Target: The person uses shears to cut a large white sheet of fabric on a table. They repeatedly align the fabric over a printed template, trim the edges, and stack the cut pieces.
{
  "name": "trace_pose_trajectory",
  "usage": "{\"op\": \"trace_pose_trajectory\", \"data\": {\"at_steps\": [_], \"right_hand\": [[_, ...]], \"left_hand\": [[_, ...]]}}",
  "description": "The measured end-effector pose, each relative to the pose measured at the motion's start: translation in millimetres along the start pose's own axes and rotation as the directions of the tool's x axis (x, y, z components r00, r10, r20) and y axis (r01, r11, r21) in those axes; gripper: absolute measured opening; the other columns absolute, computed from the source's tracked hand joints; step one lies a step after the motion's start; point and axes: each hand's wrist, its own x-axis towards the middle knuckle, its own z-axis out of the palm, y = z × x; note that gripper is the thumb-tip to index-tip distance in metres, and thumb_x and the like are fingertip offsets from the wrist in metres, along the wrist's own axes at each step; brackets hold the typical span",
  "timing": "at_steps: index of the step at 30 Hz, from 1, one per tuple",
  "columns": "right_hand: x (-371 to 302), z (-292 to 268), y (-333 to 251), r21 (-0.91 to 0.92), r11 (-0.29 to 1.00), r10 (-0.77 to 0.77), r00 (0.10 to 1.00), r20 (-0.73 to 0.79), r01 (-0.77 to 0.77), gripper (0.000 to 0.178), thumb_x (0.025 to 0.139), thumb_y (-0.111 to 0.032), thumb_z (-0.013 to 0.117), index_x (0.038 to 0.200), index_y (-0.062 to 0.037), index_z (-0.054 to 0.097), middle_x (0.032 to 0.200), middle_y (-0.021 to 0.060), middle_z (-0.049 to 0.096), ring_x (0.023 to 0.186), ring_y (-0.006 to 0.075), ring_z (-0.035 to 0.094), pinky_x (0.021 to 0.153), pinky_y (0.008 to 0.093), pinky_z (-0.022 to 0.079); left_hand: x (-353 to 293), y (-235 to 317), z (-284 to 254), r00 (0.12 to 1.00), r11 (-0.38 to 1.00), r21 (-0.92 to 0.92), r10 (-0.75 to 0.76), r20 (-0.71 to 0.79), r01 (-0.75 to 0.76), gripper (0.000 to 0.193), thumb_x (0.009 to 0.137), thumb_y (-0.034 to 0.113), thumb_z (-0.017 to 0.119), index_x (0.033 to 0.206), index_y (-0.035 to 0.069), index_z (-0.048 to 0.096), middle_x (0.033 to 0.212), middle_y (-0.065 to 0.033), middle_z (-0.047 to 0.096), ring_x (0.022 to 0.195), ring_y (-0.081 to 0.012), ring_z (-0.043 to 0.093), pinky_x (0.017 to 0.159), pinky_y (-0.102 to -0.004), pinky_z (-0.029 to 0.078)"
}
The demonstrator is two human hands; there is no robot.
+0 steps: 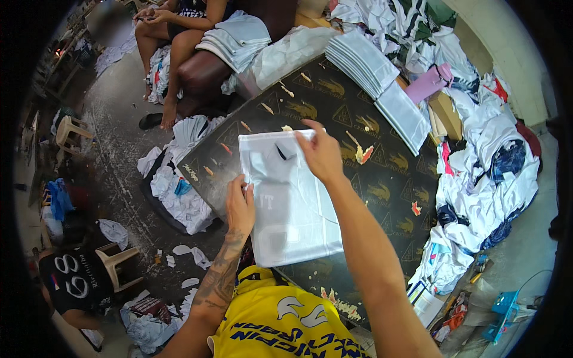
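A folded white garment (292, 197), shiny as if in a clear plastic sleeve, lies on the dark table (382, 179) in front of me. Faint pale lettering shows through it, and there is a small black mark near its top. My left hand (240, 206) grips its left edge, fingers curled. At the top right corner, my right hand (322, 152) pinches the upper edge between thumb and fingers. A neat stack of folded white garments (363, 62) sits on the far right of the table, with another folded white piece (403, 116) against its near end.
Loose white clothes (489, 179) are heaped along the table's right side, with a purple pouch (428, 83) among them. Scraps (361, 152) dot the tabletop. A person (185, 36) sits at the far left; another (74, 286) is at the lower left. Plastic stools (116, 265) and clothes lie on the floor.
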Motion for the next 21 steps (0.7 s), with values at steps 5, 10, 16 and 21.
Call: {"op": "trace_pose_trajectory", "data": {"at_steps": [5, 10, 16, 21], "right_hand": [[-130.6, -53.4, 105.0, -0.118, 0.965, 0.224, 0.972, -0.076, -0.232, 0.028, 0.099, -0.031, 0.077, 0.106, -0.0036, 0.075, 0.07, 0.012, 0.063, 0.062, 0.0207, 0.058, 0.061, 0.0382, 0.047], [-289.0, -75.0, 144.1, 0.329, 0.523, 0.834, 0.552, -0.007, -0.786, 0.035, 0.098, -0.034, 0.083, 0.093, -0.0002, 0.074, 0.07, 0.0026, 0.064, 0.059, 0.0125, 0.058, 0.054, 0.0302, 0.044], [-287.0, -35.8, 147.4, 0.507, 0.338, 0.824, 0.51, 0.249, -0.793, 0.027, 0.1, -0.026, 0.08, 0.089, -0.0059, 0.066, 0.073, 0.0023, 0.066, 0.055, 0.0117, 0.059, 0.049, 0.0276, 0.042], [-267.8, -48.4, 114.8, 0.631, 0.513, 0.673, 0.729, 0.125, -0.581, 0.015, 0.101, -0.011, 0.075, 0.094, -0.0018, 0.065, 0.079, 0.0048, 0.07, 0.062, 0.0113, 0.064, 0.053, 0.0271, 0.046]], "left_hand": [[13.9, -3.9, -16.5, 0.859, 0.869, 0.247, 0.308, 0.409, -0.429, 0.036, 0.095, 0.016, 0.073, 0.129, 0.009, 0.065, 0.124, -0.0161, 0.061, 0.122, -0.0385, 0.058, 0.104, -0.0529, 0.045], [65.1, 0.7, -5.8, 0.836, 0.762, 0.387, 0.361, 0.414, -0.52, 0.032, 0.094, 0.018, 0.074, 0.124, 0.011, 0.068, 0.128, -0.0149, 0.061, 0.122, -0.0383, 0.057, 0.107, -0.0549, 0.043], [-83.3, -24.4, -47.3, 0.394, 0.716, -0.102, 0.491, 0.777, -0.691, 0.048, 0.077, 0.044, 0.092, 0.1, 0.01, 0.067, 0.104, -0.0105, 0.061, 0.11, -0.036, 0.058, 0.105, -0.0533, 0.041], [-126.3, 1.5, -92.9, 0.678, 0.881, 0.137, 0.241, 0.694, -0.453, 0.02, 0.095, 0.013, 0.075, 0.108, 0.003, 0.064, 0.107, -0.0145, 0.06, 0.107, -0.0359, 0.059, 0.095, -0.0424, 0.047]]}}
